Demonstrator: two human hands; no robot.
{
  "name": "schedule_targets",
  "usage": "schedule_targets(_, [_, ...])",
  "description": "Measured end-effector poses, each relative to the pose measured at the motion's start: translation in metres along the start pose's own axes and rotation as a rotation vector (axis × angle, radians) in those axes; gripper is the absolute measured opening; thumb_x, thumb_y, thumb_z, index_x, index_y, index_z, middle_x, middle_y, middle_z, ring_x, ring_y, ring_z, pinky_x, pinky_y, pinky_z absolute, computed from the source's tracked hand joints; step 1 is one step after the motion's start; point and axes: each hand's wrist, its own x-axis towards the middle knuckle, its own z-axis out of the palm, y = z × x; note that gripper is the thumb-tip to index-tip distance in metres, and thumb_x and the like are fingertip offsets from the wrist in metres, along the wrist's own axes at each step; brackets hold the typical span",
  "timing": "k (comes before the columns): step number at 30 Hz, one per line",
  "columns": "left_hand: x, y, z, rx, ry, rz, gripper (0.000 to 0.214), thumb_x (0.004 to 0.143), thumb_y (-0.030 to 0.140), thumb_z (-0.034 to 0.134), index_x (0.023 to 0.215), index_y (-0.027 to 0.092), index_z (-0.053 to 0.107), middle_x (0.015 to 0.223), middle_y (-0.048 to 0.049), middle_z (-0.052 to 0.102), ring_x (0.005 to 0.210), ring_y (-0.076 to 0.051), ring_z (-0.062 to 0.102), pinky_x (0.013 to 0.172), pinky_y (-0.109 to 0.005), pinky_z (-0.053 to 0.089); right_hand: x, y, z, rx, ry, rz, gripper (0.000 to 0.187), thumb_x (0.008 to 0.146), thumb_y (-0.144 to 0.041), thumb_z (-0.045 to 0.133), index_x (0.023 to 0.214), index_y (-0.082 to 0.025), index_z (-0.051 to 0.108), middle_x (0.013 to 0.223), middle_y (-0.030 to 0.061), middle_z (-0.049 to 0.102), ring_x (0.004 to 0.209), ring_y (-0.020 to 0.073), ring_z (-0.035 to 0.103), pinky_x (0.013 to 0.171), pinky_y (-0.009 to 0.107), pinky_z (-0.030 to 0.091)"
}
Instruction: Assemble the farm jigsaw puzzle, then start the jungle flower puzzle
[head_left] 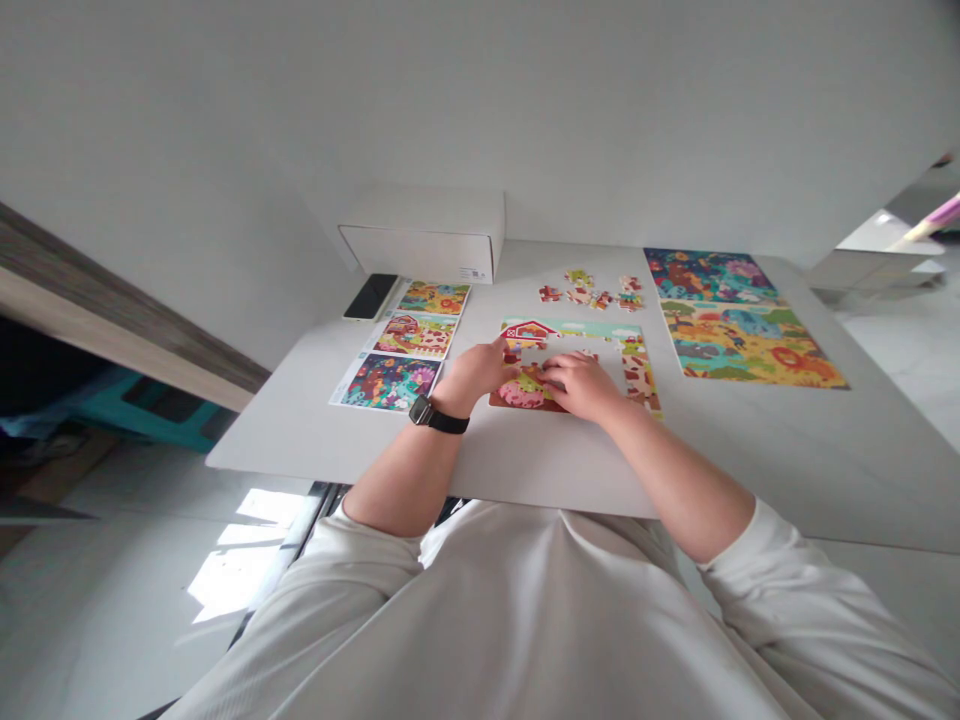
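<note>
Both hands (480,372) (581,385) rest on the farm puzzle (574,330).

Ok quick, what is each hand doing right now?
Left hand: fingers curled, resting on the puzzle; holding a piece or not cannot be told.
Right hand: fingers curled, resting on the puzzle too; cannot be told either.

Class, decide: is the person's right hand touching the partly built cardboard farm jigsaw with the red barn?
Touching. The head view shows the right hand lying on the partly built cardboard farm jigsaw, fingers resting on its lower pieces.
</note>
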Motion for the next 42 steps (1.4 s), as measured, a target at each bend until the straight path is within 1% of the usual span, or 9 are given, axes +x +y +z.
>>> schedule_targets(4, [0.0,-0.001,0.001,-0.005,0.006,0.012,0.049,0.098,0.045,0.065,0.14,0.021,0.062,0.119,-0.0145,0.08,0.109,-0.031,0.076,0.085,-0.034,0.054,0.0,-0.007,-0.005,-0.031,-0.045,0.001,0.024,0.1,-0.025,0.07,0.119,-0.028,0.084,0.126,0.0083,0.078,0.114,0.0302,0.068,0.105,0.049,0.049])
schedule_targets(9, [0.0,-0.001,0.001,-0.02,0.014,-0.013,0.053,0.096,0.047,0.067,0.142,0.021,0.061,0.116,-0.0142,0.08,0.108,-0.031,0.076,0.084,-0.033,0.054,-0.004,-0.013,-0.011,-0.056,-0.083,-0.004,0.035,0.1,-0.026,0.068,0.134,-0.028,0.078,0.134,0.0093,0.076,0.118,0.0323,0.067,0.107,0.05,0.049])
schedule_targets(13, [-0.002,0.0,-0.001,-0.025,0.008,0.0,0.053,0.097,0.047,0.065,0.144,0.02,0.06,0.117,-0.0143,0.08,0.108,-0.032,0.076,0.085,-0.034,0.054,-0.007,-0.016,-0.014,-0.039,-0.098,0.004,0.039,0.102,-0.034,0.069,0.141,-0.032,0.074,0.139,0.0106,0.073,0.122,0.0341,0.067,0.108,0.052,0.048])
schedule_targets(19, [-0.001,0.003,0.002,-0.03,0.01,-0.014,0.051,0.098,0.047,0.065,0.14,0.018,0.061,0.115,-0.0162,0.08,0.108,-0.032,0.077,0.085,-0.034,0.054,-0.01,-0.015,-0.011,-0.044,-0.092,0.008,0.037,0.105,-0.041,0.064,0.139,-0.035,0.076,0.14,0.0106,0.072,0.122,0.033,0.068,0.11,0.051,0.049])
schedule_targets(21, [0.001,0.004,0.004,-0.04,0.011,-0.021,0.049,0.098,0.046,0.065,0.138,0.017,0.062,0.117,-0.0167,0.08,0.109,-0.033,0.076,0.086,-0.035,0.054,-0.01,-0.016,-0.011,-0.045,-0.093,0.011,0.037,0.105,-0.04,0.064,0.139,-0.033,0.076,0.141,0.0112,0.072,0.123,0.0338,0.067,0.111,0.052,0.049])
schedule_targets(25, [0.001,0.005,0.005,-0.093,0.02,0.0,0.043,0.097,0.039,0.066,0.136,0.019,0.063,0.121,-0.0131,0.08,0.111,-0.029,0.076,0.089,-0.032,0.054,-0.011,-0.021,-0.013,-0.034,-0.074,0.014,0.036,0.105,-0.038,0.065,0.139,-0.033,0.076,0.142,0.0119,0.071,0.125,0.034,0.066,0.113,0.053,0.048])
schedule_targets(29, [-0.001,0.004,0.002,-0.088,0.026,-0.001,0.043,0.098,0.043,0.066,0.132,0.019,0.066,0.118,-0.0133,0.08,0.11,-0.029,0.076,0.089,-0.032,0.054,-0.013,-0.025,-0.015,-0.018,-0.06,0.019,0.031,0.106,-0.038,0.064,0.132,-0.034,0.08,0.138,0.0104,0.072,0.124,0.0322,0.067,0.114,0.053,0.048])
schedule_targets(35, [0.001,0.002,0.005,-0.083,0.023,0.014,0.04,0.095,0.039,0.067,0.13,0.019,0.067,0.117,-0.013,0.08,0.106,-0.029,0.075,0.085,-0.032,0.053,-0.015,-0.021,-0.013,0.023,-0.108,-0.017,0.03,0.099,-0.032,0.074,0.128,-0.034,0.082,0.142,0.0091,0.07,0.129,0.0324,0.066,0.114,0.052,0.049])
schedule_targets(42, [0.001,0.004,0.005,-0.062,0.022,0.026,0.036,0.095,0.042,0.068,0.123,0.02,0.068,0.114,-0.0127,0.079,0.103,-0.028,0.075,0.081,-0.032,0.052,-0.012,-0.019,-0.011,0.039,-0.073,0.03,0.024,0.103,-0.032,0.068,0.12,-0.031,0.084,0.137,0.0091,0.074,0.123,0.0316,0.069,0.113,0.052,0.05])
